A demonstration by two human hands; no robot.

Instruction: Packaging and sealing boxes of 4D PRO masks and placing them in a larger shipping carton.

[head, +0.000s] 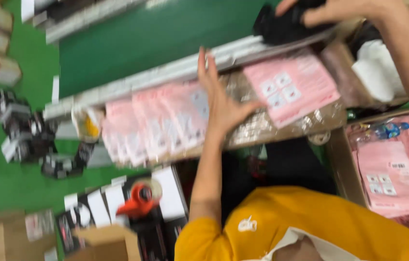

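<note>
A packing station in a warehouse or small factory. A green conveyor belt (pixel 132 43) runs along the worktop (pixel 282 128), where pink mailing bags (pixel 156 121) lie in overlapping rows. Below the belt sit a red tape dispenser (pixel 139 198) and cardboard boxes (pixel 103 244).

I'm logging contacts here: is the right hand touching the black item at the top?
Touching. The head view shows the right hand lying on the black item, fingers spread over its top edge.

Pink flat bags (pixel 153 123) lay fanned on the bench, one (pixel 290 87) apart at right; more filled a carton (pixel 390 169).
</note>
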